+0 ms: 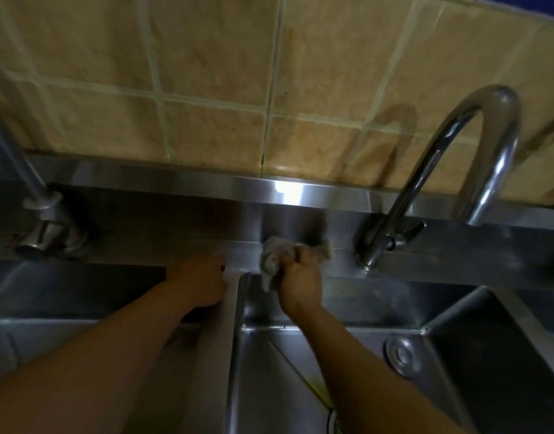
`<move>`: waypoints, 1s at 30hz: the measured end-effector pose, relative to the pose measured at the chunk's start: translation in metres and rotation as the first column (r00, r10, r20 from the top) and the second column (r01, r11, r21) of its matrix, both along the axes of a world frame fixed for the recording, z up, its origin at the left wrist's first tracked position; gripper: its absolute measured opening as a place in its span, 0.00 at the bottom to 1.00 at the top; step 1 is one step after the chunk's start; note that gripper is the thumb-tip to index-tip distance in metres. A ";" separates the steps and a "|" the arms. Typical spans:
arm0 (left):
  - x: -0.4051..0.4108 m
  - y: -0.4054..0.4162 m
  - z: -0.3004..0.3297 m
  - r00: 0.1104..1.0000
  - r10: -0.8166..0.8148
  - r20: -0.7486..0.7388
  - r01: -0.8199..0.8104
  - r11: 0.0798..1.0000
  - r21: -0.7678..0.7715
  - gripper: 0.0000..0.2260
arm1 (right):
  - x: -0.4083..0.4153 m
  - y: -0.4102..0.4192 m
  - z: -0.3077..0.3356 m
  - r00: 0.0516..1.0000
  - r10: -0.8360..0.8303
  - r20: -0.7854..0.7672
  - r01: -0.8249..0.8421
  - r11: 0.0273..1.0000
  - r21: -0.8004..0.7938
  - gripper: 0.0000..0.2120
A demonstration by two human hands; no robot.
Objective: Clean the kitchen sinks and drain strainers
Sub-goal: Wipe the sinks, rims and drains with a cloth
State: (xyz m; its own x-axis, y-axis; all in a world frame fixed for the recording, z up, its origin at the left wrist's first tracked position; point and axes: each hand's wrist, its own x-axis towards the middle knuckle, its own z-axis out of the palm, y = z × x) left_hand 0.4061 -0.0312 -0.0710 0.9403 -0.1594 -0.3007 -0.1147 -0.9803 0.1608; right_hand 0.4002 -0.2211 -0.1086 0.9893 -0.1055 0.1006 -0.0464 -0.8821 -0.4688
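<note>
The right hand (296,277) held a crumpled grey rag (277,253) in a tight grip, bunched above and left of the knuckles, pressed on the steel ledge (426,267) behind the right sink basin (300,371). The left hand (199,281) rested on the divider (221,324) between the basins (fingers curled over its far end, holding nothing I could see). A round drain strainer (401,355) sat in the right basin, near the gooseneck faucet (441,170).

Two hands are showing at centre frame, the left hand (198,281) and the right hand (297,281), with one grey cloth (277,253) between them. Two taps are standing, one tap (39,220) at the left edge and a curved tap (441,170) at right. One round drain strainer (401,355) is sitting lower right.
</note>
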 end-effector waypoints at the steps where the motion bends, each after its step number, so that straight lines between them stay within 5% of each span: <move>1: 0.000 -0.001 0.001 1.000 -0.001 -0.006 0.001 1.000 0.012 0.17 | 0.002 0.006 0.002 0.998 0.058 -0.020 -0.058 0.998 0.000 0.17; 4: -0.002 0.000 0.000 1.000 -0.023 -0.004 0.023 0.999 0.045 0.16 | 0.002 0.010 0.025 0.996 0.087 0.002 -0.087 0.987 0.133 0.15; 6: -0.001 0.004 -0.003 0.999 -0.034 -0.016 0.034 0.999 0.015 0.16 | 0.000 -0.005 0.038 0.984 -0.077 0.159 0.033 0.964 0.263 0.14; 10: 0.009 0.018 -0.003 1.000 -0.016 -0.016 0.016 0.999 -0.039 0.20 | 0.005 -0.030 0.073 0.735 -0.462 0.496 0.118 0.808 0.577 0.11; 12: 0.015 0.029 -0.001 1.000 -0.007 0.019 0.008 0.999 -0.044 0.23 | 0.024 -0.044 0.079 0.742 -0.412 0.529 0.233 0.898 0.372 0.21; 14: 0.022 0.042 -0.001 0.998 0.007 0.058 -0.007 1.000 0.000 0.24 | 0.040 -0.047 0.071 0.859 -0.361 0.362 0.307 0.931 0.200 0.32; 19: 0.024 0.068 -0.010 0.997 -0.011 0.078 0.010 1.000 0.022 0.22 | 0.057 -0.018 0.049 0.863 -0.400 0.307 0.366 0.916 0.165 0.36; 25: 0.023 0.097 -0.005 0.992 -0.114 0.057 0.117 0.992 -0.051 0.22 | 0.057 0.089 0.034 0.919 -0.132 0.372 0.165 0.985 -0.057 0.34; 30: 0.009 0.141 -0.007 0.991 -0.021 0.130 0.017 0.999 0.031 0.20 | 0.064 0.157 0.031 0.887 0.141 0.440 -0.040 0.972 -0.232 0.35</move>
State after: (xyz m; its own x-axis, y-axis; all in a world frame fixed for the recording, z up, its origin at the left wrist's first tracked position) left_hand 0.4153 0.1097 -0.0782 0.9687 -0.1704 -0.1803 -0.1515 -0.9819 0.1138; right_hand 0.4647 -0.0640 -0.0779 0.8353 0.0562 0.5469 0.2096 -0.9522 -0.2222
